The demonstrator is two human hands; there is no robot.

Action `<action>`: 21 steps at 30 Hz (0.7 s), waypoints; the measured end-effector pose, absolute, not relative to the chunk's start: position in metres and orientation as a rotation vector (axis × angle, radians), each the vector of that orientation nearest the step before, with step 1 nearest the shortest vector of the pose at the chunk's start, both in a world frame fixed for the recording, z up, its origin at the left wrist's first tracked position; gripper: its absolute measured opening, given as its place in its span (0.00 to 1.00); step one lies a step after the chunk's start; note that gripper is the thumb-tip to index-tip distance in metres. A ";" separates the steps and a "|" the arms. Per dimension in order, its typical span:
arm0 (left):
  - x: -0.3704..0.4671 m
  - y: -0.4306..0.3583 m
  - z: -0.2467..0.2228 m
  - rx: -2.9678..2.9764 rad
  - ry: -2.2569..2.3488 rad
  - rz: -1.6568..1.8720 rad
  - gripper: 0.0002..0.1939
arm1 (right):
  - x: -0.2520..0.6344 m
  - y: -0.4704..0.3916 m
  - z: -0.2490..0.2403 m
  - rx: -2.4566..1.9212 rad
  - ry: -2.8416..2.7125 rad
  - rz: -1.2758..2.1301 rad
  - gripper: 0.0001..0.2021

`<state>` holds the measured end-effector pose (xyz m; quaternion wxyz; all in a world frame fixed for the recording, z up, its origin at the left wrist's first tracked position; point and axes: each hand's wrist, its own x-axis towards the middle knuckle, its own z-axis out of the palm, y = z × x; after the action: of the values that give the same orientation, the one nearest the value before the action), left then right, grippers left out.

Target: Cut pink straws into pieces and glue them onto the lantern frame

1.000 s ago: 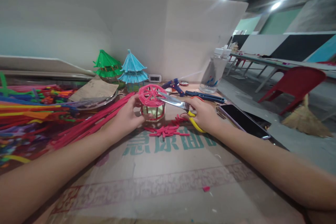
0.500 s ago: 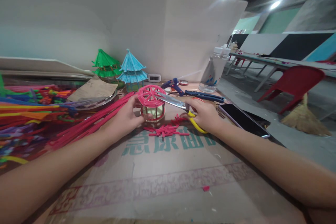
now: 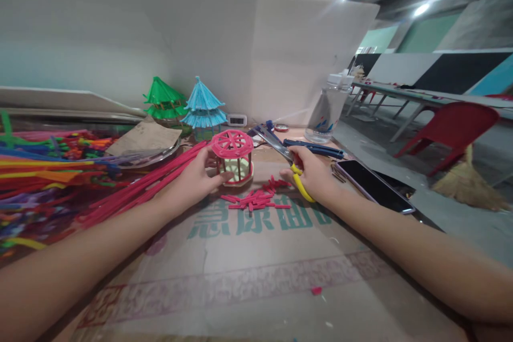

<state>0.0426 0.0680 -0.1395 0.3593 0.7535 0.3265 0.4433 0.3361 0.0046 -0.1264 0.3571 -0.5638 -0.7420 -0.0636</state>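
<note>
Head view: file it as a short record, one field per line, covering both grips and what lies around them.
Left grip: around the left side of the pink-topped model
Right grip: on yellow-handled scissors, blades apart from the model
Model state: upright, spoked top, posts below
Nearer the camera: loose pink clippings
Behind, leftward: blue model, green model, both with pointed roofs
Left side: long pink strips
Right side: phone; clear bottle farther back
</note>
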 end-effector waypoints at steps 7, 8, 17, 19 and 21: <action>0.039 0.074 -0.144 2.036 0.904 1.104 0.30 | 0.334 0.003 -0.126 -1.451 -1.990 -0.178 0.24; 0.039 0.075 -0.144 2.037 0.912 1.087 0.30 | 0.333 0.003 -0.126 -1.449 -1.996 -0.180 0.24; 0.038 0.073 -0.140 2.049 0.895 1.059 0.32 | 0.333 0.006 -0.128 -1.468 -1.995 -0.193 0.23; 0.038 0.074 -0.142 2.047 0.899 1.040 0.32 | 0.333 0.005 -0.128 -1.473 -2.013 -0.213 0.23; 0.037 0.077 -0.144 2.032 0.859 1.034 0.30 | 0.332 0.005 -0.128 -1.467 -2.035 -0.240 0.23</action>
<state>0.0373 0.0768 -0.1441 0.3453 0.7827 0.3308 0.3984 0.3322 0.0046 -0.1281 0.3059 -0.5541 -0.7689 -0.0905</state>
